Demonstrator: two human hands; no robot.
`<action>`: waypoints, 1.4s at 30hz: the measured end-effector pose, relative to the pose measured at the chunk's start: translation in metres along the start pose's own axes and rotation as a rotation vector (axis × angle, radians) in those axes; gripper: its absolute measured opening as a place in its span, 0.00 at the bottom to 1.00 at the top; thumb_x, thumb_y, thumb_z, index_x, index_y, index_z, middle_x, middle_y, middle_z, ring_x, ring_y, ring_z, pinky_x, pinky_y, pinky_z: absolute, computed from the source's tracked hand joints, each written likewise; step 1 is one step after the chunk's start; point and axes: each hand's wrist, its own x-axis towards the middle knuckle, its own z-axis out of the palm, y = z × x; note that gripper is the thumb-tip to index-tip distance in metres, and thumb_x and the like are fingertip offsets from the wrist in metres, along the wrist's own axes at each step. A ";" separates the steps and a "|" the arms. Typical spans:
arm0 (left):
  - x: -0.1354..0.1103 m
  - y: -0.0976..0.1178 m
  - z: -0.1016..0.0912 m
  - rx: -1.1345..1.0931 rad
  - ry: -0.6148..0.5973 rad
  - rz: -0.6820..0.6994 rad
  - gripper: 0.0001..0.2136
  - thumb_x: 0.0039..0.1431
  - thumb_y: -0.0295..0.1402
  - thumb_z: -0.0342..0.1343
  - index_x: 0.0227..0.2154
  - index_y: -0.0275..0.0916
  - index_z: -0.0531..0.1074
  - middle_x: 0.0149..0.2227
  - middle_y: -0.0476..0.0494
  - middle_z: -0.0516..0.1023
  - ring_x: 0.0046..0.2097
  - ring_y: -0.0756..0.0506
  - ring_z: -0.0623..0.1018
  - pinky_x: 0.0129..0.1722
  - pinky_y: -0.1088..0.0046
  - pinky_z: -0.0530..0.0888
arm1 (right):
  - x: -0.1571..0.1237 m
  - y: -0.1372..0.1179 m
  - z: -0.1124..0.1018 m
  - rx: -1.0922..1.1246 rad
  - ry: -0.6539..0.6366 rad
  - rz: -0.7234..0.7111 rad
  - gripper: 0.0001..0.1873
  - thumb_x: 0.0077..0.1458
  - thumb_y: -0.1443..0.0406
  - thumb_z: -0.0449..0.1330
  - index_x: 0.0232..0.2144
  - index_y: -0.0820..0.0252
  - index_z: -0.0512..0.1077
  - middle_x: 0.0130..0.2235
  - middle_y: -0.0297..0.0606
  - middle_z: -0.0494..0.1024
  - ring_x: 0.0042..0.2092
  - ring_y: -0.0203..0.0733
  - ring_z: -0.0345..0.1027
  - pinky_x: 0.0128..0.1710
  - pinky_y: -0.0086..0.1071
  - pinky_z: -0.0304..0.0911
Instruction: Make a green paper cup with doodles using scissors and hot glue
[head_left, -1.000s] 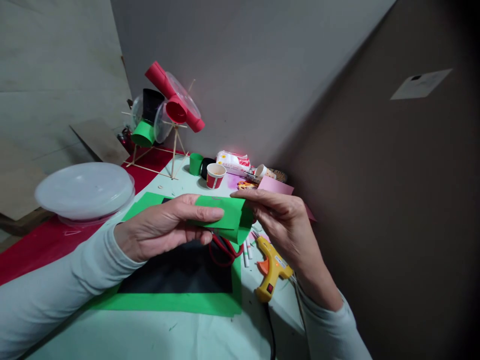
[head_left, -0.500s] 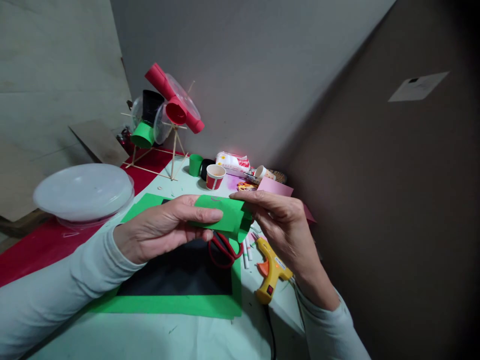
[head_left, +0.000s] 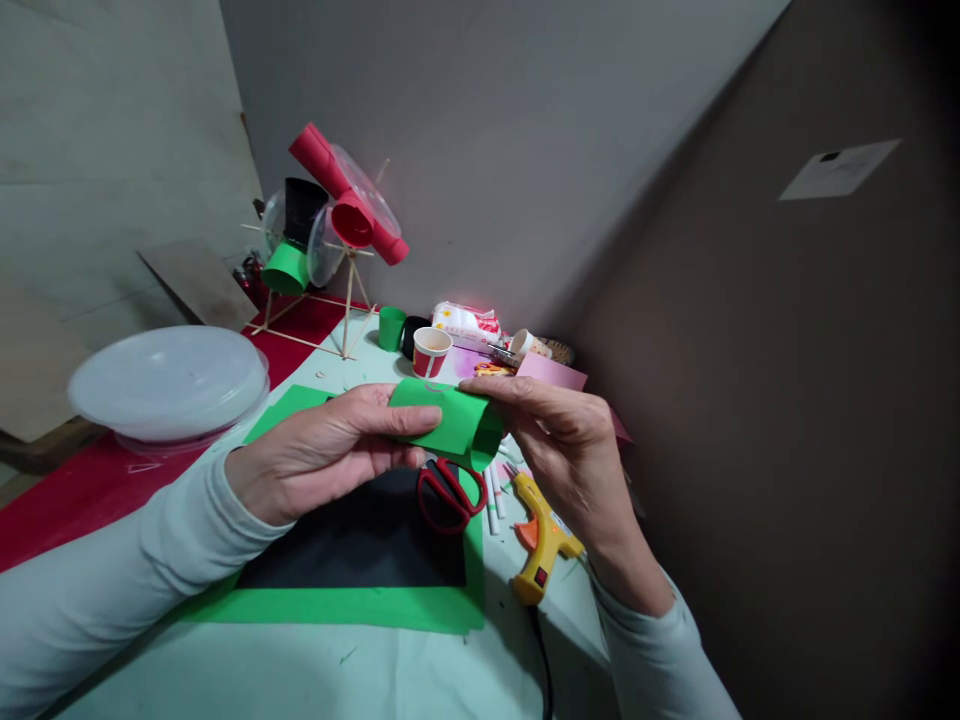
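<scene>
Discs (head_left: 169,375) of whitish plastic are stacked at the far left, over the red part of the tabletop (head_left: 60,520). To the right and farther back I see a frame (head_left: 348,305) of thin sticks, carrying red, black and green paper tubes (head_left: 319,160). The left hand (head_left: 322,440) grips a rolled green paper (head_left: 450,415), thumb on top and fingers under it. This roll is in the air, above the black sheet (head_left: 352,545) and red scissors (head_left: 453,494). The right hand (head_left: 566,430) holds its right end, index finger along the upper edge. Below lies a yellow glue gun (head_left: 546,545).
</scene>
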 end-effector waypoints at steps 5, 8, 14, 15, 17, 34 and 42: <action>0.001 -0.001 -0.002 -0.004 -0.007 0.005 0.06 0.58 0.18 0.63 0.33 0.32 0.82 0.32 0.46 0.79 0.29 0.53 0.76 0.28 0.82 0.79 | -0.001 0.000 0.000 0.015 -0.007 0.019 0.17 0.63 0.77 0.58 0.45 0.57 0.82 0.44 0.35 0.87 0.46 0.40 0.81 0.47 0.34 0.75; 0.001 -0.001 -0.001 -0.007 0.017 -0.009 0.06 0.58 0.17 0.63 0.33 0.33 0.82 0.32 0.46 0.79 0.30 0.53 0.77 0.28 0.81 0.78 | -0.001 -0.001 0.001 -0.002 -0.007 0.022 0.16 0.64 0.76 0.58 0.45 0.56 0.82 0.44 0.34 0.87 0.46 0.41 0.81 0.46 0.35 0.75; -0.001 0.000 0.003 -0.029 0.176 0.003 0.06 0.57 0.16 0.64 0.33 0.32 0.81 0.30 0.48 0.76 0.28 0.54 0.75 0.25 0.81 0.75 | 0.002 -0.005 0.005 -0.147 0.063 -0.008 0.13 0.65 0.72 0.61 0.50 0.60 0.78 0.49 0.39 0.84 0.49 0.41 0.78 0.48 0.35 0.72; -0.001 0.001 0.003 -0.033 0.196 0.018 0.06 0.56 0.16 0.64 0.33 0.32 0.80 0.30 0.48 0.76 0.28 0.54 0.75 0.24 0.82 0.74 | 0.002 -0.006 0.006 -0.198 0.091 -0.028 0.13 0.64 0.71 0.62 0.51 0.60 0.78 0.50 0.40 0.83 0.50 0.42 0.76 0.49 0.37 0.71; 0.000 0.001 0.002 -0.046 0.246 0.066 0.07 0.56 0.16 0.65 0.32 0.33 0.80 0.31 0.49 0.75 0.29 0.54 0.74 0.24 0.82 0.74 | 0.002 -0.010 0.009 -0.283 0.176 -0.064 0.10 0.63 0.70 0.64 0.48 0.61 0.78 0.47 0.42 0.82 0.49 0.43 0.74 0.49 0.38 0.68; -0.002 -0.004 0.009 -0.094 0.261 0.264 0.11 0.49 0.18 0.70 0.32 0.37 0.79 0.31 0.52 0.79 0.29 0.55 0.73 0.28 0.82 0.72 | -0.007 -0.014 0.043 -0.223 0.207 -0.069 0.05 0.60 0.68 0.65 0.33 0.58 0.71 0.29 0.32 0.73 0.31 0.38 0.65 0.32 0.33 0.62; 0.003 -0.006 0.004 -0.099 0.225 0.203 0.10 0.48 0.18 0.71 0.26 0.35 0.77 0.27 0.53 0.75 0.28 0.55 0.73 0.23 0.84 0.70 | -0.007 -0.017 0.042 -0.147 0.199 -0.023 0.08 0.61 0.71 0.63 0.29 0.59 0.73 0.27 0.33 0.74 0.28 0.36 0.64 0.29 0.31 0.61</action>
